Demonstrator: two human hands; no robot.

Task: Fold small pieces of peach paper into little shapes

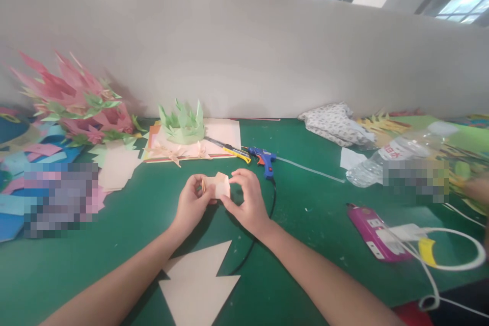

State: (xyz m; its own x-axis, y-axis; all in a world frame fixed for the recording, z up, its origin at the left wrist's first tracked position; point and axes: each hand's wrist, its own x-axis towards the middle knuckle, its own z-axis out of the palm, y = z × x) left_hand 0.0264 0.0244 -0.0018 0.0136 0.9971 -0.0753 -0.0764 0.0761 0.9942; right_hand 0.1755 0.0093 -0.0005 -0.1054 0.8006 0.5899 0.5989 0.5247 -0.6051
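Note:
Near the middle of the green table (305,244), my left hand (194,201) pinches the left side of a small folded peach paper piece (218,186). My right hand (248,201) has its thumb and forefinger at the paper's right edge, closed around that side. A larger peach paper cutout with pointed edges (200,285) lies flat between my forearms. Beyond my hands are a blue glue gun (266,161) with a black cord and a yellow-handled cutter (240,153). A green paper crown (182,125) stands on stacked paper sheets (225,135).
Pink and green paper crowns (87,97) and paper pieces (118,163) fill the left. On the right are a plastic bottle (393,155), a patterned cloth (336,123), and a magenta power strip (376,234) with white cables. A grey partition (244,51) rises behind. Another person's hand (477,189) shows at far right.

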